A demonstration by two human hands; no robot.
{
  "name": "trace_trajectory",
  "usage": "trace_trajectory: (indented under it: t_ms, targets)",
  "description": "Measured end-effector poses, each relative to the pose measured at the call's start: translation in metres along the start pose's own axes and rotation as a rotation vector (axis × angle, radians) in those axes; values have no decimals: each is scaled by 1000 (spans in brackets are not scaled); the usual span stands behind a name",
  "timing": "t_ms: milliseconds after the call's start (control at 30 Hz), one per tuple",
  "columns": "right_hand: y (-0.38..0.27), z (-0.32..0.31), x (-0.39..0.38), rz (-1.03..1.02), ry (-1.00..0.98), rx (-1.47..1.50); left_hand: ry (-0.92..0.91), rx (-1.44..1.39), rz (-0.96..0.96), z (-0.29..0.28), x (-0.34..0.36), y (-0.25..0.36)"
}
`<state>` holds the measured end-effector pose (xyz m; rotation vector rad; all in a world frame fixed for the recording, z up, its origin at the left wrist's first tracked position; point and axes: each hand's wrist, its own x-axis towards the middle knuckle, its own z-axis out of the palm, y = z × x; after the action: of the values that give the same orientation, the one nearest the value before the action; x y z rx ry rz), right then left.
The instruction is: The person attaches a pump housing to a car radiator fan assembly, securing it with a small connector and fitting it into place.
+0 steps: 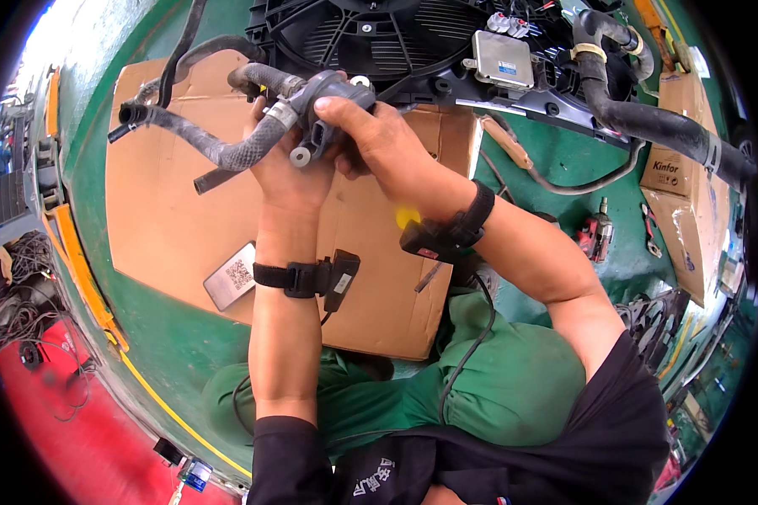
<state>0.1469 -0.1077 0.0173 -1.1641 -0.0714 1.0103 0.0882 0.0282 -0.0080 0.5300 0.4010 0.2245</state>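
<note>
My left hand point(290, 172) and my right hand point(383, 143) are closed on a dark grey pump-like part point(345, 91) with a connector, my right thumb across its top. Grey braided hoses point(238, 147) with metal clamps run from it toward the left, and a short dark tube point(214, 179) sticks out below them. The undersides of the part and my fingertips are mostly hidden. Just beyond stands a black fan assembly point(362, 38), with a silver module point(501, 61) mounted on it and a large black hose point(640, 122) at its right.
Below my hands lies a cardboard sheet point(177, 210) on the green floor, with a phone-like device point(231, 275) on it. At right are a red power tool point(596, 234), red-handled pliers point(651, 231) and a cardboard box point(682, 215). Orange rails point(84, 269) run along the left.
</note>
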Motion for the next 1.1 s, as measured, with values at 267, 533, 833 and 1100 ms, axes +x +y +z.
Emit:
trace_trajectory:
  t_ms: [267,533,833,1100]
  targets:
    - [8,2,1,-4,39,96,144,-14,57,-6,1,-16]
    - [8,7,0,-34,67,47,206,125,156,-7,3,-20]
    - [4,10,-4,-85,68,-15,119,299,272,0,7,-19]
    - [12,1,6,-116,88,-36,318,143,379,6,18,-38]
